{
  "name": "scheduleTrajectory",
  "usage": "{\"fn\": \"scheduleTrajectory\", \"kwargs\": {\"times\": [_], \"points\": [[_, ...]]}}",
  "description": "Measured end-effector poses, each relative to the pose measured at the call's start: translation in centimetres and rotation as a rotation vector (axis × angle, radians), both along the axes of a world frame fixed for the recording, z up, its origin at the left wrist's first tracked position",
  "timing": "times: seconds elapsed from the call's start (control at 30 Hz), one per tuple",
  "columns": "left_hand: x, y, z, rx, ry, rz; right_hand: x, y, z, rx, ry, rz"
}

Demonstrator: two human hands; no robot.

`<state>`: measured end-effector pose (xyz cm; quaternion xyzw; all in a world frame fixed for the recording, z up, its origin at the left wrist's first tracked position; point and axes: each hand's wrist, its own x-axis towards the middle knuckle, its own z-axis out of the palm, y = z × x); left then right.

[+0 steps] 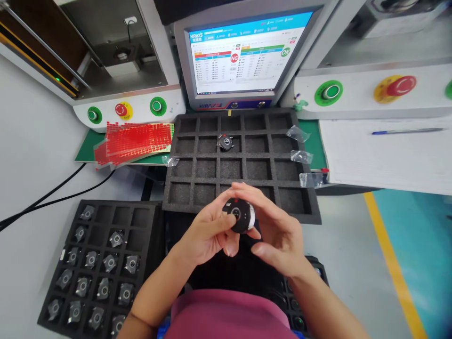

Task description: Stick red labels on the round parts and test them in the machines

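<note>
My left grip [208, 230] pinches the round black watch case [242, 219]; my right grip [282, 230] curves wide around its right side.

so i'm seeing decent open air over the foam tray [313, 207], with one watch body [226, 141] sitting in its second row from the back. the monitor [252, 56] is walling off the far side, and clear plastic flaps [301, 157] are sticking over the right edge. my left hand [203, 230] and right hand [284, 230] are blocking the near edge, a round black piece [243, 219] plugging the space between them.
</note>
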<state>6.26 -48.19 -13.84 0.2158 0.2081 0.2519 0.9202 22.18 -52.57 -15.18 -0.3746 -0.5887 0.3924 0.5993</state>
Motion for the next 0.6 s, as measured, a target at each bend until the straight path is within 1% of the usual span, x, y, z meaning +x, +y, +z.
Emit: {"fn": "scheduleTrajectory", "kwargs": {"times": [0.1, 0.2, 0.27, 0.3, 0.33, 0.37, 0.4, 0.47, 0.5, 0.53, 0.57, 0.6], "points": [[0.6, -0.2, -0.5, -0.033, -0.038, -0.004, -0.5, -0.2, -0.3, 0.008, -0.074, -0.082], [0.8, -0.2, -0.6, -0.008, -0.052, -0.02, -0.7, -0.5, -0.8, -0.016, -0.078, -0.119], [0.7, 0.3, -0.2, 0.052, -0.016, -0.058, -0.2, -0.6, -0.9, 0.006, -0.079, -0.143], [0.6, 0.8, 0.2, 0.112, 0.026, -0.071, 0.3, -0.6, -0.9, 0.02, -0.097, -0.17], [0.5, 1.6, 0.7, 0.205, 0.101, -0.073, 1.0, -0.4, -0.8, 0.034, -0.125, -0.209], [0.4, 2.6, 1.3, 0.34, 0.212, -0.064, 1.9, 0.0, -0.6, 0.041, -0.165, -0.258], [0.5, 3.9, 1.8, 0.521, 0.358, -0.044, 2.9, 0.5, -0.3, 0.043, -0.216, -0.315], [1.2, 7.0, 2.4, 0.998, 0.726, -0.004, 5.2, 2.2, 0.3, 0.044, -0.343, -0.43], [1.7, 8.8, 2.5, 1.265, 0.93, -0.031, 6.3, 3.3, 0.5, 0.042, -0.417, -0.478], [2.5, 10.4, 2.5, 1.512, 1.117, -0.108, 7.4, 4.5, 0.6, 0.042, -0.488, -0.51], [3.3, 12.0, 2.3, 1.711, 1.27, -0.213, 8.4, 5.8, 0.6, 0.036, -0.553, -0.527], [4.2, 13.4, 2.1, 1.849, 1.379, -0.328, 9.3, 7.0, 0.5, 0.028, -0.607, -0.533]]}}
